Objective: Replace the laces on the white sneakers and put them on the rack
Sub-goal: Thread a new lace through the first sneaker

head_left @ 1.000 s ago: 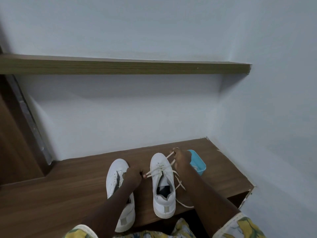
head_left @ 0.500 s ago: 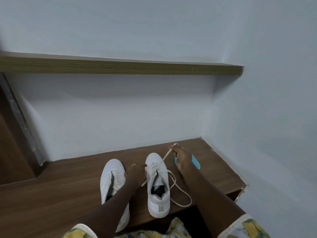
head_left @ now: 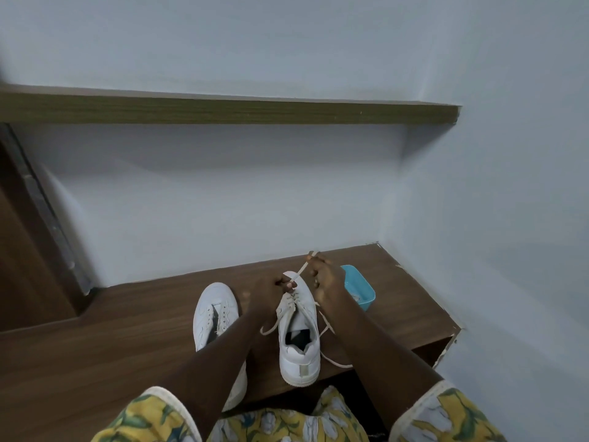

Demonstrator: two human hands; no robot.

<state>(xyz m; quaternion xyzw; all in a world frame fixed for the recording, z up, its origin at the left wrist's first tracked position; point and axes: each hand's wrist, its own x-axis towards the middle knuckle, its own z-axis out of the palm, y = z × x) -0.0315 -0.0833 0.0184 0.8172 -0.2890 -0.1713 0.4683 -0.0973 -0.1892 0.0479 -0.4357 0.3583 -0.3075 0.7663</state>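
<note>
A pale blue-grey wall (head_left: 287,43) was seen behind and at the right side. Under it a wide brown wooden board (head_left: 111,330) was laid, and higher up a long wooden shelf (head_left: 223,110) was fixed to the wall. Two shoes were placed on the board, toes to the wall: the laced white sneaker (head_left: 299,362) near the front edge, and the other white sneaker (head_left: 216,301) just beside it on the left, partly covered by the left forearm. A small blue tub (head_left: 360,290) was set near the laced sneaker, on its right. The left hand (head_left: 271,291) was held over the toe part, its fingers pinched on the cream lace (head_left: 301,269). The right hand (head_left: 325,275) was raised a little further, its fingertips closed on the end of the same lace, which was drawn tight between both hands.
</note>
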